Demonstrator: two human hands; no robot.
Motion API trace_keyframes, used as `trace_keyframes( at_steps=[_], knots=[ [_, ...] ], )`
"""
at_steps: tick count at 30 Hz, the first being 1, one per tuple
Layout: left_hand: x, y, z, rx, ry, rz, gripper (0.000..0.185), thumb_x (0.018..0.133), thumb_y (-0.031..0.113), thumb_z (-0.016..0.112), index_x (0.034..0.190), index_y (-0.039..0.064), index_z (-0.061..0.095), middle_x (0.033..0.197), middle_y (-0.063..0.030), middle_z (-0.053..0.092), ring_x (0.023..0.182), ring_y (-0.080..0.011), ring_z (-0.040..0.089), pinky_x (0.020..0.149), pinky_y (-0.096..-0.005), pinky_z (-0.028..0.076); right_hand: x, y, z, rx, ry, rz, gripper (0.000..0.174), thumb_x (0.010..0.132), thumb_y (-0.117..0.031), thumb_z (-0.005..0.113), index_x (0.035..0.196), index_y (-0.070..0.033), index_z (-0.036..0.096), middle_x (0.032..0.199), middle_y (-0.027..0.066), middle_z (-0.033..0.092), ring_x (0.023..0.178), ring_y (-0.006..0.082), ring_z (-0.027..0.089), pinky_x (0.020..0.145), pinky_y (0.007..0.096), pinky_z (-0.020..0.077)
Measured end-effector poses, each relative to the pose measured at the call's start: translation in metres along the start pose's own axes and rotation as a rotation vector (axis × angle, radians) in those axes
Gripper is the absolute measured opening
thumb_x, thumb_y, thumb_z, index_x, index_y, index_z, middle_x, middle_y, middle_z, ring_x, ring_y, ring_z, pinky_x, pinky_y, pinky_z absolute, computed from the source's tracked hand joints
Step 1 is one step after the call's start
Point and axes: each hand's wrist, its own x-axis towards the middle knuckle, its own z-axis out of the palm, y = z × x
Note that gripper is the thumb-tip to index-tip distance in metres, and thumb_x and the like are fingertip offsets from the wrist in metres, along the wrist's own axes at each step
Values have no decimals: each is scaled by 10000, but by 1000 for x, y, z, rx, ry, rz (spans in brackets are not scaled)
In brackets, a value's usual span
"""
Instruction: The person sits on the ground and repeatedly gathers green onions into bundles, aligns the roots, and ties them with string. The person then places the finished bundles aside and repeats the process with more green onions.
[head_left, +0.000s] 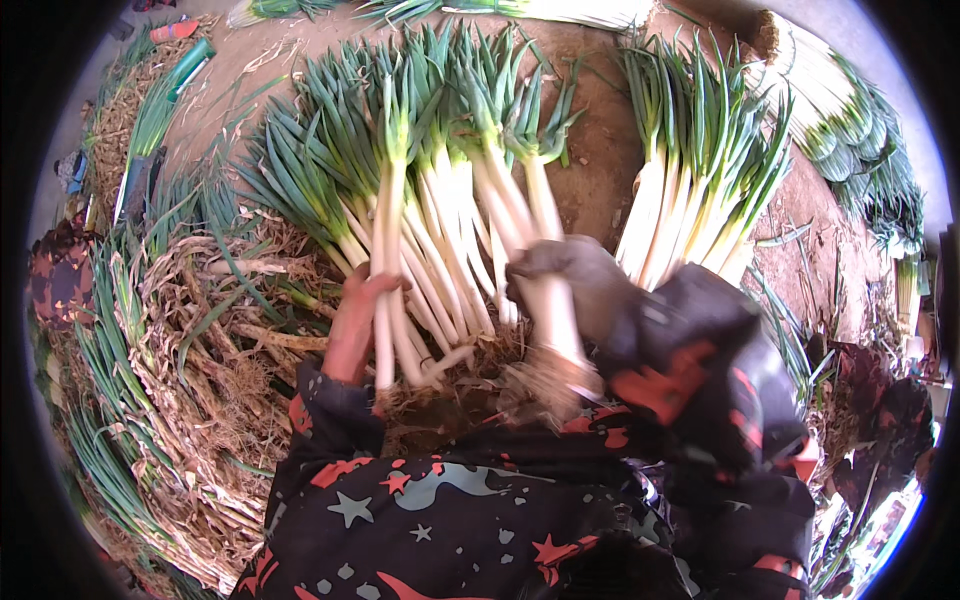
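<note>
Bare fingers of my left hand (361, 311) close around the white stems of a few leeks or large green onions (388, 217), whose green tops point away from me. My right hand (577, 281), in a dark, dirty glove and blurred, grips several thick white stems (555, 319) near their roots. Their shaggy roots (559, 379) hang close to my patterned clothing. Between and beyond my hands many peeled stalks (450, 247) lie fanned on the ground. Farther right lies a separate pile of white-stemmed stalks (667, 202), partly behind my right forearm.
Unpeeled stalks with dry leaves and roots (217, 360) are heaped at the left. Tied bundles (817, 82) lie stacked at the upper right, and more (555, 9) lie along the top. A green tube-like object (192, 66) is at the upper left. Patterned cloth (61, 274) shows at the left edge.
</note>
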Motion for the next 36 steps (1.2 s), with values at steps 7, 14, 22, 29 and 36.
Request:
trace_keyframes(
  at_steps=[7,14,22,29,36],
  knots=[
    [15,-41,50,-56,-89,57,616,834,202,694,1303,-66,398,1193,-220,566,1114,-258,556,963,-401,449,-69,20,-17,475,-4,318,317,798,-195,687,984,45,597,725,95,603,558,172,591,501,307,494],
    [-1,-8,171,-740,-693,-148,601,910,421,557,1263,-49,432,1108,-240,612,1075,-309,600,969,-416,462,-117,22,12,54,26,232,375,702,-140,714,988,56,571,833,81,611,758,148,582,698,290,475],
    [-7,82,197,-949,-710,53,652,820,209,591,1331,-80,306,1222,-312,532,1133,-392,559,1053,-495,414,-161,13,-9,-215,136,-81,631,682,-160,743,1203,55,458,954,135,602,755,202,598,675,328,496],
    [-27,114,198,-961,-930,249,660,770,210,685,1295,-69,399,1230,-278,543,1145,-406,553,1018,-517,437,-186,24,-50,-155,-1,-44,731,699,-55,692,1349,11,365,1189,99,557,1074,183,536,900,304,445],
    [-53,99,212,-839,-830,218,614,693,104,661,1260,-14,457,1160,-201,581,1078,-381,598,953,-477,494,-225,42,-60,-792,101,-178,679,684,-122,785,1282,-6,486,1101,123,608,991,207,614,829,337,502]
  ],
)
